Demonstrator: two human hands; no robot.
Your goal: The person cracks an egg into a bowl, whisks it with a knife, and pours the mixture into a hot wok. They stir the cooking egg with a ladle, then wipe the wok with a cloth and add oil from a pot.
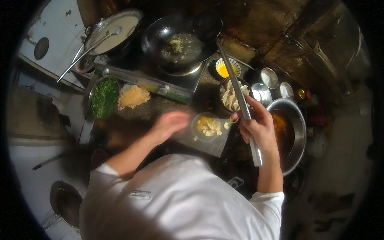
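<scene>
My right hand is closed round the long metal handle of a ladle, whose dark bowl hangs over the right rim of a black wok. Chopped pale pieces lie in liquid in the wok, on a gas stove. My left hand, blurred, is just left of a small clear bowl of pale slices and something yellow; whether it holds anything cannot be told. A few slices lie beside that bowl. A yellow ring-like item is by my right fingers.
At left are a pot of whitish liquid with a ladle, a bowl of chopped greens and a crumpled yellowish cloth. At right stand a fluted bowl of yellow liquid, a bowl of pale pieces and a large metal pot.
</scene>
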